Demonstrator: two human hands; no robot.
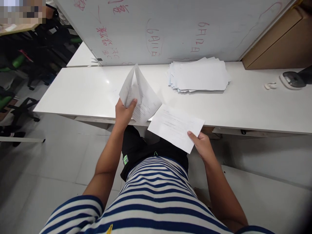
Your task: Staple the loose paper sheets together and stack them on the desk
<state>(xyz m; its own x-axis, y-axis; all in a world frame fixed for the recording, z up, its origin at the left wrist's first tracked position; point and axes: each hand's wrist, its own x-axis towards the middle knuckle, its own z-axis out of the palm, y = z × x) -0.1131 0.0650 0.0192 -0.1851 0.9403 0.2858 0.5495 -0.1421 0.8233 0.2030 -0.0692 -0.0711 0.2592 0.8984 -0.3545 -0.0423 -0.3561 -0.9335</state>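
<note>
We've got paper in both hands. Our L hand [124, 112] pinches the bent sheet [148, 100] at its lower L side: thumb lies on top, pointing to abt 1 o'clock, other fingers mostly hidden behind, so can't tell if they're spread or together. From those fingers the paper runs up to a peak at abt 12 o'clock & fans round to abt 4, w/ printed lines showing. Our R hand [203, 143] pinches the flat sheet [174, 125] by its R short edge, thumb on top pointing to abt 10 o'clock, index partly showing just beside the edge, rest hard to see. That sheet stretches from the R fingertips toward 9–10 o'clock, its upper L corner right by the bent sheet; can't tell if they touch. Both are held up over the near edge of the white desk [85, 87]. The loose paper stack [201, 76] sits on the desk at abt 12 o'clock from our R hand, edges uneven. Whiteboard [175, 29] w/ red writing is behind it; cardboard box [280, 39] at abt 1 o'clock from our R hand, small white item [270, 85] & black-and-white device [292, 80] at abt 2.
</note>
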